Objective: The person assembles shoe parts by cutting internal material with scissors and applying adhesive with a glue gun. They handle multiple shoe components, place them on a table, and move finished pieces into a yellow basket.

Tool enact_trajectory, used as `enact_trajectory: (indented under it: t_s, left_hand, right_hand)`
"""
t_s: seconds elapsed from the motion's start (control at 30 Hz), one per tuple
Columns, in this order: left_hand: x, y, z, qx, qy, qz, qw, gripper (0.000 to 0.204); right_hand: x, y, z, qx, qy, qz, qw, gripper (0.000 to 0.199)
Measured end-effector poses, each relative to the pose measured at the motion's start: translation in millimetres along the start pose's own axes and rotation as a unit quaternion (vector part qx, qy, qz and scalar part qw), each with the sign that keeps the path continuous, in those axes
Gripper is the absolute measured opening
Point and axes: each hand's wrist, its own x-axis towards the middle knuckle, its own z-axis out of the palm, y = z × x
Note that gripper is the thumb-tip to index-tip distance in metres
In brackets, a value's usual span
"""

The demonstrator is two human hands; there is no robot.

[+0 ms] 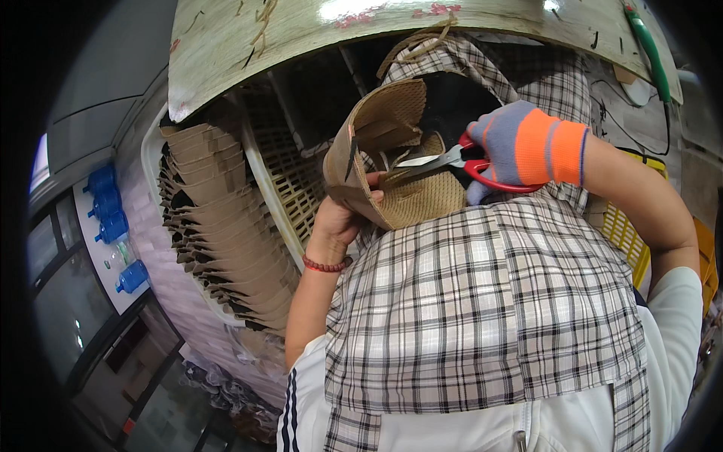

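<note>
My left hand (340,220), bare with a red bead bracelet at the wrist, grips a curved tan piece of woven-textured material (431,200) from its left side. A black part lies against the tan piece's far right. In my right hand (520,147), which wears a grey and orange knitted glove, is a pair of scissors (444,160) with red handles. Their blades reach inside the curve of the tan piece, close to my left fingertips. Whether the blades touch the material I cannot tell.
At the left, a white basket (154,143) holds a long row of similar tan and black pieces (218,196). Beside it stands a cream slatted crate (282,177). Ahead is a table (294,38) with scraps and a green-handled corded tool (649,56). A yellow basket (623,230) stands right.
</note>
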Motion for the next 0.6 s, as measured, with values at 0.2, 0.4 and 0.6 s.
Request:
enact_trajectory:
  t_s: [0.2,0.4,0.6]
  left_hand:
    - [5,-5,-11,-0.006,0.013,0.010,1.000,0.038]
    - [2,-4,-5,-0.008,0.013,0.018,1.000,0.037]
    - [5,-5,-12,0.006,-0.002,0.013,1.000,0.037]
  right_hand:
    - [10,-20,-14,0.003,-0.034,-0.016,0.999,0.057]
    - [15,-23,-15,-0.034,-0.049,-0.011,0.998,0.046]
    - [16,-23,-16,-0.031,-0.075,0.013,0.997,0.044]
